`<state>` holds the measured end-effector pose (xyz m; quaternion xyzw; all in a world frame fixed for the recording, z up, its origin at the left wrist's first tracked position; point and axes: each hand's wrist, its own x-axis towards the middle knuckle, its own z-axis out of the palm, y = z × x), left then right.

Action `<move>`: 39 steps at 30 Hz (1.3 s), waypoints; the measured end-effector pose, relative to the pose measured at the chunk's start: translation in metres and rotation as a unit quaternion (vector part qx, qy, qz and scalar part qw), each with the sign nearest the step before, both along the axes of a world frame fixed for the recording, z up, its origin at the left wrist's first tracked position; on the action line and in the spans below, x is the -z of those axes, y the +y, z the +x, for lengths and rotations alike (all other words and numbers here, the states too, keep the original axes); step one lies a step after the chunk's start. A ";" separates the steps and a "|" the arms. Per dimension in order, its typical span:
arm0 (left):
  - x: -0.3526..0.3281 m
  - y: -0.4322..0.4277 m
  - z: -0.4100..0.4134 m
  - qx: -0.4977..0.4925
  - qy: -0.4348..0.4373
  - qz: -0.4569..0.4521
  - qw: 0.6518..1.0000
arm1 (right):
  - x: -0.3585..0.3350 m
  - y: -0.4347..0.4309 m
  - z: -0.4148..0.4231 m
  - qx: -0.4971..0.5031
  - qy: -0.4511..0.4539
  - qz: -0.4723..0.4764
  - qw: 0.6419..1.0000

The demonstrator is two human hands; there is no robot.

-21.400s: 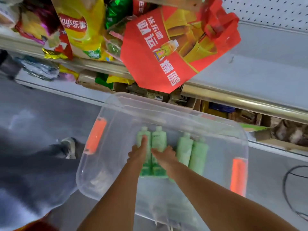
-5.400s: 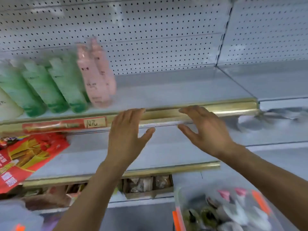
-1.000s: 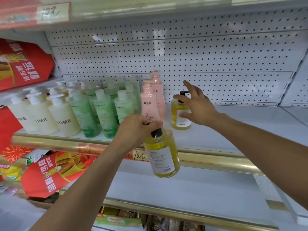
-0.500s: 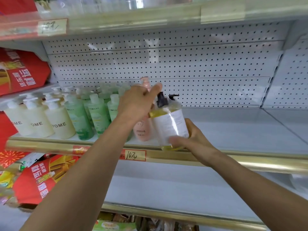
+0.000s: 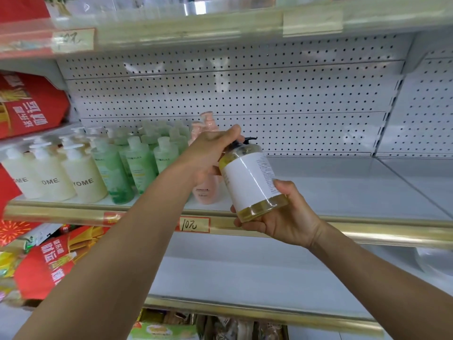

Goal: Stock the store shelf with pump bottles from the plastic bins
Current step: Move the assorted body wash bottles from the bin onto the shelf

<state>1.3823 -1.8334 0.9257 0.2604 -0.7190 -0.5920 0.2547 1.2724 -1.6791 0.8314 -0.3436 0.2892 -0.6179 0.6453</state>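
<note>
A yellow pump bottle with a white label and a black pump hangs tilted in front of the shelf. My left hand grips its neck and pump from the left. My right hand cups its base from below. On the shelf stand cream bottles at the left, green bottles beside them, and pink bottles partly hidden behind my left hand. The other yellow bottle is hidden behind the held one.
The shelf has a gold front rail with a red price tag. A white pegboard backs it. Red snack bags hang at the left. Another shelf runs overhead, and a lower shelf lies beneath.
My right hand has left the bottle standing on the shelf and taken the base of the yellow bottle. Both hands have lifted that bottle to shelf height and tilted it.
</note>
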 end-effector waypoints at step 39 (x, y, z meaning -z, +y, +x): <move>0.010 -0.026 -0.036 0.050 -0.036 0.030 0.998 | 0.005 -0.032 -0.026 0.128 0.125 -0.005 0.984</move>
